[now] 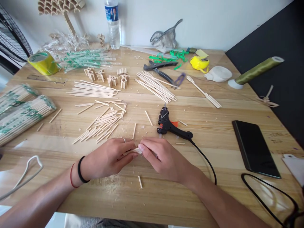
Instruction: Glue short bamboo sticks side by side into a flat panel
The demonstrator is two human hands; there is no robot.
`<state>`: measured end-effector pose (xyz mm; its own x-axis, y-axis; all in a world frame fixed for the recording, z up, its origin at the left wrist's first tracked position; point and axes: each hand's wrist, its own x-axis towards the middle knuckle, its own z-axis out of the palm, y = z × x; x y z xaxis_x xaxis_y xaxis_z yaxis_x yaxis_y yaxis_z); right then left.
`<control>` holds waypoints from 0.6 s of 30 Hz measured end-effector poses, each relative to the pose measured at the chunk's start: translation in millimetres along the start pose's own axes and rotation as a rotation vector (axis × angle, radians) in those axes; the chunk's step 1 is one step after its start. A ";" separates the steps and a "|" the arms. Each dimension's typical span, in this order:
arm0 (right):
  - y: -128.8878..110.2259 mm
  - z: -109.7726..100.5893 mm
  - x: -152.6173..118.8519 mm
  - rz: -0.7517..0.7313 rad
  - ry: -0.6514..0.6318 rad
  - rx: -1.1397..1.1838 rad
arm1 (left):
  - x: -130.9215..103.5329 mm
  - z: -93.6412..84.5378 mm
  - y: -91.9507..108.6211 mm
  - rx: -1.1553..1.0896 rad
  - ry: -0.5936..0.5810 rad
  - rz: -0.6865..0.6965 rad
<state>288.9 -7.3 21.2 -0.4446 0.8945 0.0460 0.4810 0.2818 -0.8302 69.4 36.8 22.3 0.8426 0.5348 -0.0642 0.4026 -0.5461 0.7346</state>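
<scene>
My left hand [111,156] and my right hand [162,158] meet low in the middle of the view, both closed on short wooden sticks [136,151]. My fingers cover most of these sticks, so how they join cannot be seen. Just beyond my left hand lies a loose pile of cut stick pieces [104,124]. A black glue gun [174,127] lies on its side past my right hand, its nozzle pointing away. One short stick [140,182] rests on the table nearer to me than my hands.
Long sticks [155,87], small glued stick clusters [112,79] and pliers [162,68] lie farther back. Wrapped stick packs [26,114] are on the left, along with yellow tape [44,63]. A water bottle [112,27] stands at the wall. A phone [256,148] lies right, near a cable [206,158].
</scene>
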 end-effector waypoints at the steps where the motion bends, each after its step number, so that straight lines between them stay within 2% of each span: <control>1: -0.1 -0.1 0.0 0.009 -0.002 0.001 | -0.4 0.4 -0.6 0.001 -0.003 -0.006; 10: -3.3 -0.6 0.3 0.019 -0.005 -0.007 | -2.3 0.4 -0.4 0.019 -0.005 -0.014; 18: -2.9 -1.1 1.3 0.032 -0.009 -0.001 | -0.8 1.0 0.6 0.051 0.048 0.044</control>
<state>287.7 -6.6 24.3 -0.4356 0.9000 0.0142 0.4960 0.2532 -0.8306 69.3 35.3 22.1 0.8423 0.5390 0.0007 0.3841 -0.6010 0.7009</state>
